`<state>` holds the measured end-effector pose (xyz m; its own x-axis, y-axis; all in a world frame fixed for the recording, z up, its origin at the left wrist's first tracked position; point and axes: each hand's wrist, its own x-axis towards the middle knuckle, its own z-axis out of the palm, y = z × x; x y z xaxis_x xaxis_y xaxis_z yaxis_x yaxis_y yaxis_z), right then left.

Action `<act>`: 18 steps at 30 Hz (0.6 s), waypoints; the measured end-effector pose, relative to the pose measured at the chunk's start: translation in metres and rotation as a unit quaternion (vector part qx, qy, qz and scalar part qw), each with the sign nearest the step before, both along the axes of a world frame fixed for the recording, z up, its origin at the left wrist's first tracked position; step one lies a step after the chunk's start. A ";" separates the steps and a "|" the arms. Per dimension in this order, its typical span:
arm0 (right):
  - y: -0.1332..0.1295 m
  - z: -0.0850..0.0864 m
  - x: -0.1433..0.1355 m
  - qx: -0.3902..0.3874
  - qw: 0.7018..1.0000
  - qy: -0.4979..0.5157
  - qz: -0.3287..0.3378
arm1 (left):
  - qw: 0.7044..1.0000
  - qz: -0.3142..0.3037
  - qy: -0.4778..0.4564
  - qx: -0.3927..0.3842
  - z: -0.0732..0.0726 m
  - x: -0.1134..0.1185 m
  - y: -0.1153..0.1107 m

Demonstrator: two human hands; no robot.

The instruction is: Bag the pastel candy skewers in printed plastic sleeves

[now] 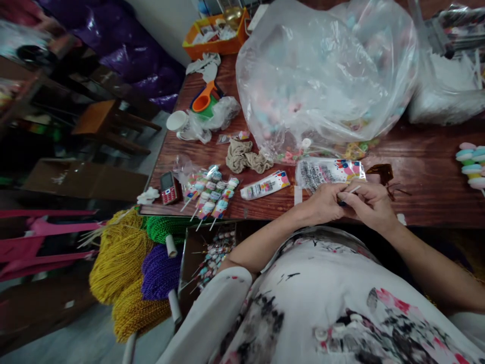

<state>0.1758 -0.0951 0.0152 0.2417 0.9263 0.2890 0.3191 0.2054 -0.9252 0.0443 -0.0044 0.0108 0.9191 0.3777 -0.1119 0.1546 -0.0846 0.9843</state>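
Note:
Close together at the table's front edge, my left hand (326,202) and my right hand (369,202) have their fingers curled round something small, mostly hidden. A short white stick (355,189) pokes out between them. Just behind the hands lies a clear pack of printed wrappers (329,170). Left of it is a smaller stack of printed wrappers (265,185). Farther left, wrapped marshmallow sticks (214,194) lie in a group at the table edge. A large clear bag (322,76) of pastel pieces stands behind.
A phone (169,188), beige cloth (246,156), white cup (177,121) and orange tray (215,45) are on the table (424,167). More marshmallow sticks (473,164) lie at far right. Below the left edge are an open box (217,258) and yellow cord bundles (117,258).

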 end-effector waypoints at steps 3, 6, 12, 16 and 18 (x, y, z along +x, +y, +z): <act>-0.001 -0.001 0.009 -0.025 0.995 0.097 0.018 | 0.991 -0.002 -0.011 -0.130 0.009 -0.009 0.008; -0.002 0.007 0.024 -0.011 0.984 0.174 0.023 | 0.965 -0.033 -0.017 -0.258 0.018 -0.019 0.015; 0.012 0.008 0.026 -0.004 0.989 0.130 0.065 | 0.933 0.092 -0.043 -0.346 0.009 -0.013 0.000; 0.016 -0.008 0.021 -0.004 0.989 0.145 0.025 | 0.916 0.194 -0.040 -0.349 -0.001 -0.006 -0.010; 0.012 -0.015 0.019 0.010 0.983 0.179 -0.044 | 0.910 0.243 -0.058 -0.330 -0.005 -0.005 -0.009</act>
